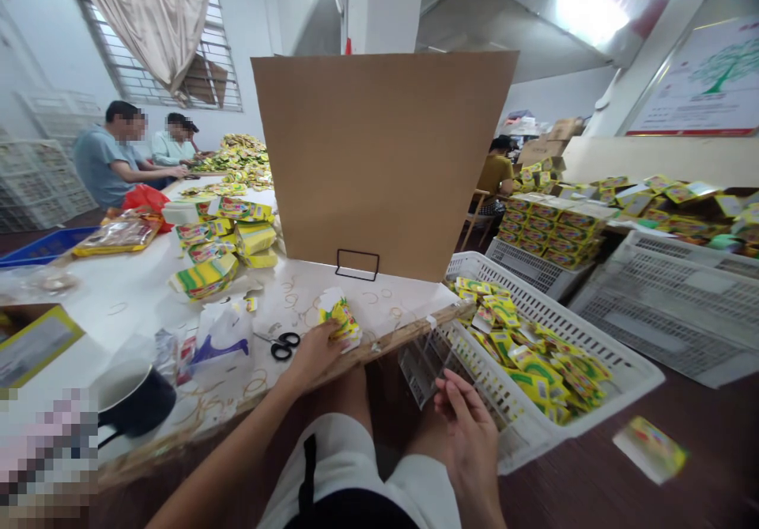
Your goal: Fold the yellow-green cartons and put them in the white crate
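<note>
My left hand (320, 349) is closed around a small yellow-and-green printed packet stack (341, 317) at the table's front edge. My right hand (468, 426) hangs lower, beside the white plastic basket (637, 367). Its fingers are curled with the thumb against them; whether anything thin lies in the pinch I cannot make out. Yellow packets (534, 355) are heaped in that basket. Black-handled scissors (285, 345) lie left of my left hand, and thin tan rubber bands (371, 297) are scattered over the white tabletop (415, 296).
A large cardboard sheet (385, 157) stands upright behind a black wire stand (357, 265). Yellow cartons (207, 272) are piled left. A dark mug (135, 402) stands near the front left. One blurred packet (652, 448) shows at right. Co-workers (115, 161) sit at the far left.
</note>
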The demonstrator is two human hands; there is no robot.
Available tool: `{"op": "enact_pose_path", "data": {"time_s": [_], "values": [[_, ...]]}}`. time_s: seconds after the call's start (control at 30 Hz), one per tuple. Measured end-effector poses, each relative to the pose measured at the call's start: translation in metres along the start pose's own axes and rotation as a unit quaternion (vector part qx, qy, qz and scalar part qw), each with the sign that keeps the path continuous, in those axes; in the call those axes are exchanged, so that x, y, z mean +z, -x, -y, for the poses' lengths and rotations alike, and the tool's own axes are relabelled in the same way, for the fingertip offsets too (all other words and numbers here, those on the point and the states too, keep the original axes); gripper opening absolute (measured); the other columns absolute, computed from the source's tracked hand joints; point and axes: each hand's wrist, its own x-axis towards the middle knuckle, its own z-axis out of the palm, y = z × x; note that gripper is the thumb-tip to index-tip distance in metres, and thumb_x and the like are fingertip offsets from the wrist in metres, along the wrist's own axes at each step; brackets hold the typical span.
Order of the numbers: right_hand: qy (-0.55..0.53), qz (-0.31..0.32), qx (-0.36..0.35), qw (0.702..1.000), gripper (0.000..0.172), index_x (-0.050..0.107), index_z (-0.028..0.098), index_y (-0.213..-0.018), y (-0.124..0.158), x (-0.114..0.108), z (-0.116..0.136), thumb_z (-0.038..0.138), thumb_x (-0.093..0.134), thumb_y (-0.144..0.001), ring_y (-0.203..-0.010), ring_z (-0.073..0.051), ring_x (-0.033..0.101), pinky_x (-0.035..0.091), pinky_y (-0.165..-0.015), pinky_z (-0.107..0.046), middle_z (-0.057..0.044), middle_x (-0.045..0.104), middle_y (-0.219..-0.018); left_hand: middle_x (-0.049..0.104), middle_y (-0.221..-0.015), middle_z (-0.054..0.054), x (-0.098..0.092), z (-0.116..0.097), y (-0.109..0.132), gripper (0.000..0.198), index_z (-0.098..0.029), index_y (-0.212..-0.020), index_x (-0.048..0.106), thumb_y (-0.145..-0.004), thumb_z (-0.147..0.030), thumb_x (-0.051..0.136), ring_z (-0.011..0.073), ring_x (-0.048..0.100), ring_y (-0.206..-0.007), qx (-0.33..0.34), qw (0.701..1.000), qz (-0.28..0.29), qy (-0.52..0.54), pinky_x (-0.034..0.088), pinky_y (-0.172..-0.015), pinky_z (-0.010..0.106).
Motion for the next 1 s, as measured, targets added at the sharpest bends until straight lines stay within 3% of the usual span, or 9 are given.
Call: {"op": "enact_pose_path", "data": {"time_s": [0.17,0.3,0.43,0.5,0.57,0.67,0.8,0.9,1.0], "values": [[0.025,0.026,0.001,0.999,0.037,0.071,0.017,-0.088,0.004,0.004,0.001,0.037,0.081,-0.058,-0.052,-0.01,0.057,0.047,-0.048,-0.02,-0.001,0.071,-0.069,0.075,-0.095,0.01,-0.02,-0.011,-0.003,0.022,-0.018,-0.086,0.073,-0.081,-0.028,0.055,0.0281,0.068,-0.092,0.019,1.0,-0.01,-0.018,0.048,-0.087,0.038],[0.052,0.103,0.059,0.992,0.047,0.072,0.013,-0.093,0.015,0.016,-0.002,0.054,0.068,-0.07,-0.059,-0.017,0.063,0.047,-0.047,-0.024,-0.009,0.073,-0.076,0.07,-0.109,0.012,-0.021,-0.042,0.027,0.032,-0.018,-0.1,0.069,-0.09,-0.026,0.04,0.0259,0.061,-0.107,0.089,0.995,-0.043,-0.011,0.043,-0.097,0.042],[0.067,0.17,0.068,0.981,0.044,0.071,0.014,-0.095,0.021,0.022,-0.002,0.05,0.071,-0.068,-0.053,-0.015,0.06,0.041,-0.041,-0.022,-0.008,0.073,-0.078,0.072,-0.106,0.008,-0.003,-0.071,0.07,0.027,-0.022,-0.103,0.069,-0.088,-0.017,0.048,0.0213,0.063,-0.106,0.299,0.948,0.101,0.052,0.046,-0.097,0.035],[0.074,0.173,0.054,0.981,0.04,0.071,0.015,-0.09,0.02,0.022,0.0,0.045,0.076,-0.064,-0.053,-0.016,0.06,0.043,-0.043,-0.023,-0.006,0.073,-0.076,0.07,-0.111,0.01,0.005,-0.078,0.083,0.03,-0.023,-0.11,0.066,-0.089,-0.015,0.048,0.0222,0.058,-0.114,0.342,0.924,0.144,0.089,0.044,-0.1,0.037],[0.062,0.178,0.051,0.981,0.037,0.07,0.016,-0.089,0.02,0.022,0.003,0.043,0.076,-0.064,-0.059,-0.018,0.062,0.047,-0.05,-0.026,-0.005,0.072,-0.076,0.059,-0.128,0.011,0.01,-0.08,0.089,0.033,-0.023,-0.118,0.062,-0.086,-0.019,0.054,0.0257,0.047,-0.126,0.29,0.939,0.117,0.147,0.037,-0.107,0.043],[0.024,0.205,0.064,0.976,0.035,0.066,0.018,-0.093,0.024,0.024,-0.001,0.038,0.077,-0.066,-0.059,-0.016,0.063,0.049,-0.054,-0.026,-0.002,0.07,-0.071,0.041,-0.144,0.013,0.012,-0.082,0.086,0.055,-0.021,-0.132,0.047,-0.081,-0.034,0.062,0.0307,0.036,-0.133,0.122,0.941,0.038,0.314,0.029,-0.111,0.046],[0.001,0.239,0.093,0.967,0.031,0.061,0.02,-0.084,0.032,0.029,-0.015,0.035,0.08,-0.064,-0.051,-0.013,0.059,0.046,-0.05,-0.022,0.003,0.065,-0.058,0.062,-0.123,0.015,0.01,-0.087,0.08,0.054,-0.016,-0.121,0.059,-0.08,-0.051,0.058,0.0334,0.054,-0.116,-0.101,0.829,0.13,0.534,0.043,-0.099,0.046],[0.013,0.254,0.092,0.963,0.03,0.063,0.019,-0.082,0.034,0.03,-0.019,0.037,0.079,-0.063,-0.058,-0.015,0.063,0.049,-0.056,-0.026,-0.001,0.069,-0.066,0.069,-0.111,0.015,0.006,-0.092,0.08,0.047,-0.013,-0.11,0.066,-0.077,-0.046,0.063,0.0323,0.061,-0.106,-0.149,0.759,0.205,0.6,0.047,-0.092,0.043],[0.037,0.241,0.074,0.967,0.028,0.067,0.018,-0.08,0.033,0.029,-0.017,0.037,0.079,-0.063,-0.068,-0.018,0.065,0.051,-0.062,-0.028,-0.004,0.072,-0.075,0.07,-0.107,0.014,0.004,-0.093,0.082,0.043,-0.014,-0.108,0.067,-0.075,-0.04,0.069,0.0299,0.063,-0.101,-0.125,0.756,0.202,0.61,0.048,-0.089,0.039]]}}
